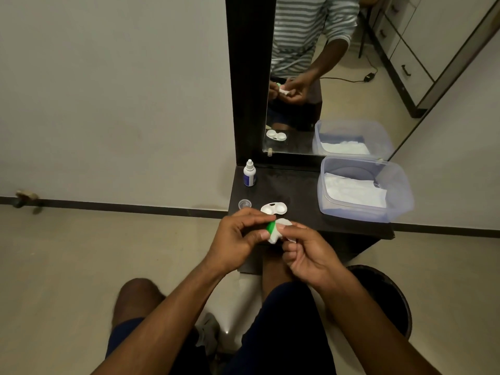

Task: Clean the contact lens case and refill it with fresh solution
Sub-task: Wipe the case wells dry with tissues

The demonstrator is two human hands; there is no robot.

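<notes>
At the mirror shelf (305, 190): white lens case (273, 208) lies open, solution bottle (249, 173) behind.
Left hand (238, 236): pinches green cap (271, 226).
Right hand (308, 253): fingers curled on white tissue (278, 231), apparently wiping.

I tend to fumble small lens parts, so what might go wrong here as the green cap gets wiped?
The left hand pinches the green cap past the table edge, so a slip likely drops it to the floor. The open lens case sits near that edge, where a hand could knock it. The right hand presses the tissue; lint may stay.
</notes>
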